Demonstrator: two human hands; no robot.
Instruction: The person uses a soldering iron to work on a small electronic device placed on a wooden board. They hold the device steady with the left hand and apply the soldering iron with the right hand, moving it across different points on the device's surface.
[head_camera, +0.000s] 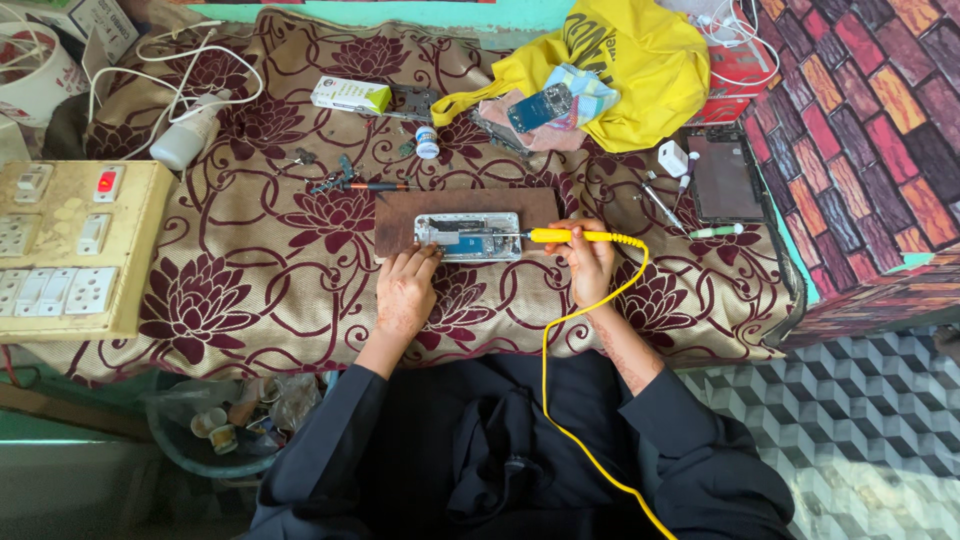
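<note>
At frame centre the opened phone (468, 236) is steadied by the left hand (405, 290) while the yellow soldering iron (585, 237) is clamped in the right hand (590, 265); nearby components could be scorched by a slip.

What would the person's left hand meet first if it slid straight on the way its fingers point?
The left hand points up the table; its fingers already rest at the opened phone on the brown board, so it would likely meet the phone first.
</note>
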